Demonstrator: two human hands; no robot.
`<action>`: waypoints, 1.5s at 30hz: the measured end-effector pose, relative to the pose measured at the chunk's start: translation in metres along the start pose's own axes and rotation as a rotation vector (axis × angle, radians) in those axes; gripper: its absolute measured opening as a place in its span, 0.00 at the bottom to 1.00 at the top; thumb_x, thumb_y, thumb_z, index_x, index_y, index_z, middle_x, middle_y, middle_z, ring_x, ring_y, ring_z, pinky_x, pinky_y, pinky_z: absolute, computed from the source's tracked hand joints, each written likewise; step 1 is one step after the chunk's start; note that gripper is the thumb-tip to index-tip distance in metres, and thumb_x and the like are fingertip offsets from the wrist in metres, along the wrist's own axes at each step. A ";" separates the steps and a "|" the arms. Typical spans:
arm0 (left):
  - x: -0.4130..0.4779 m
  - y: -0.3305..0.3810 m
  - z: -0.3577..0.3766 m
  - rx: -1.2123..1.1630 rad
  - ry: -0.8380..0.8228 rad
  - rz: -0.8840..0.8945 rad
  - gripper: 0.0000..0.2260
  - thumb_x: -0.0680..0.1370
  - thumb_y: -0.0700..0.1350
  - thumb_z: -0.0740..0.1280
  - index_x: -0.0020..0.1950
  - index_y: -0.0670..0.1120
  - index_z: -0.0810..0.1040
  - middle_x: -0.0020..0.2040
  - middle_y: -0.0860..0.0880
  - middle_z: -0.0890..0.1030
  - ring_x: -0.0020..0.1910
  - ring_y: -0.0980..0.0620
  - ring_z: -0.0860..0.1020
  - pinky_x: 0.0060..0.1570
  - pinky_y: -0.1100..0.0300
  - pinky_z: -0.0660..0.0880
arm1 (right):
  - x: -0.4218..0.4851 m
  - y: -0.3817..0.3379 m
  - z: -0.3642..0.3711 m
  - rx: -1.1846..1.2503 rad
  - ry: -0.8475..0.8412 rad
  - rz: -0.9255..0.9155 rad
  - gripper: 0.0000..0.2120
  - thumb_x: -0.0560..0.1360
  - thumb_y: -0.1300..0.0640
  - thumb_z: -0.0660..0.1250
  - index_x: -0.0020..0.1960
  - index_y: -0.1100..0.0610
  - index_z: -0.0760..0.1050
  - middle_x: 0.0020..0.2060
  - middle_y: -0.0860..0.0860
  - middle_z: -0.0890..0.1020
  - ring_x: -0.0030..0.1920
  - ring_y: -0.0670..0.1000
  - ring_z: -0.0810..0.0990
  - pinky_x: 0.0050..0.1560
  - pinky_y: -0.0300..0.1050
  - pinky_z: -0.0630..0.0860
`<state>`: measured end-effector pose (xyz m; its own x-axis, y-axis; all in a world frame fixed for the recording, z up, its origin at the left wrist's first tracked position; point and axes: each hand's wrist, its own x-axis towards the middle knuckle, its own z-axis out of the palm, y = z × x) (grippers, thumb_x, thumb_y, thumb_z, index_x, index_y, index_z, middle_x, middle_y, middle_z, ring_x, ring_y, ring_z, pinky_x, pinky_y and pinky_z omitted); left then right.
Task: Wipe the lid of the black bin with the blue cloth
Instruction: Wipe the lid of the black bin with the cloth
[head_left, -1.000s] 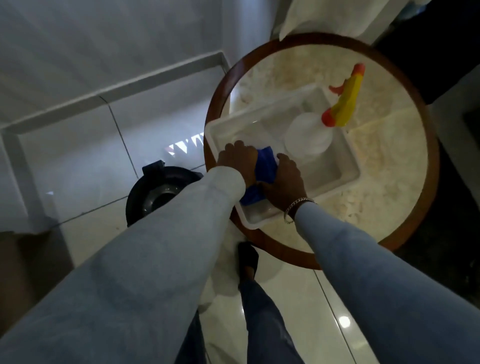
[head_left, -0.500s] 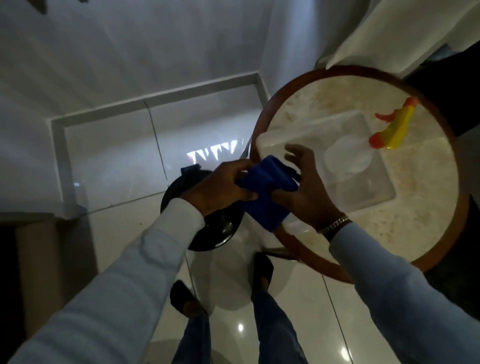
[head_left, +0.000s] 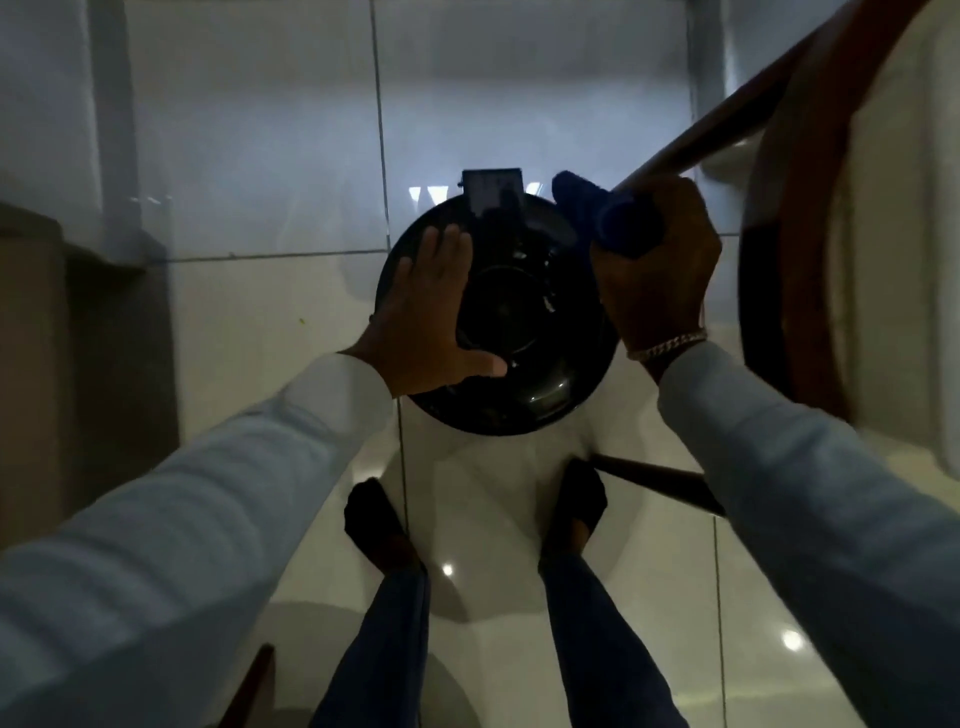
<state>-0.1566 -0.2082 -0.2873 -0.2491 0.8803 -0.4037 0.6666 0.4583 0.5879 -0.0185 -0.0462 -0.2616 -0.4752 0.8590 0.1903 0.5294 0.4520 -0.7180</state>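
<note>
Bin lid: round, black and glossy, straight below my view on the pale tiled floor; concentric rings run toward its centre; a square black hinge block sits at its 12 o'clock edge

Left hand: lies flat over the lid's 9 o'clock side, palm down; fingers released and held together, pointing to 12 o'clock; thumb spread out toward 3 o'clock along the lid's lower part; it looks to be resting on the lid, though I cannot tell how firmly

Right hand: at the lid's 2 o'clock edge, over the rim; fingers clenched around the blue cloth; a pale chain bracelet circles my wrist

Blue cloth: bunched into a roll in my right fist; its free end sticks out toward 10 o'clock, just beside the hinge block; whether it touches the lid I cannot tell

Cloth to left fingers: apart, with the hinge block and the lid's upper part between them

Desk: round, with a dark wooden rim, blurred, filling the 3 o'clock side; my right hand lies just beside that rim

My feet: in dark footwear at 6 o'clock of the bin, one on each side of a tile joint; blue trouser legs below them

Sleeves: light and long, both reaching in from the lower corners
</note>
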 end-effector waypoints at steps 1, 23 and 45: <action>0.004 -0.007 0.006 0.094 -0.028 0.028 0.57 0.65 0.63 0.73 0.77 0.44 0.38 0.80 0.44 0.40 0.78 0.44 0.37 0.76 0.44 0.40 | -0.002 0.006 0.010 -0.045 0.020 -0.048 0.10 0.70 0.61 0.71 0.49 0.63 0.77 0.45 0.58 0.81 0.47 0.57 0.78 0.50 0.48 0.75; 0.032 -0.048 0.032 0.288 -0.042 0.121 0.64 0.59 0.74 0.69 0.75 0.46 0.31 0.78 0.46 0.32 0.77 0.46 0.31 0.74 0.49 0.33 | -0.097 0.073 0.068 -0.410 -0.332 -0.194 0.31 0.75 0.38 0.58 0.74 0.48 0.55 0.75 0.55 0.59 0.76 0.61 0.52 0.73 0.66 0.55; 0.033 -0.049 0.035 0.260 -0.043 0.112 0.64 0.59 0.74 0.69 0.75 0.47 0.31 0.78 0.48 0.32 0.76 0.49 0.30 0.74 0.51 0.31 | -0.047 0.038 0.111 -0.461 -0.260 -0.096 0.27 0.77 0.41 0.57 0.73 0.51 0.61 0.74 0.56 0.64 0.75 0.62 0.55 0.72 0.64 0.57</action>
<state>-0.1735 -0.2060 -0.3541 -0.1376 0.9151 -0.3791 0.8473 0.3069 0.4334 -0.0541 -0.0960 -0.3718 -0.6645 0.7468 0.0266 0.7005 0.6349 -0.3259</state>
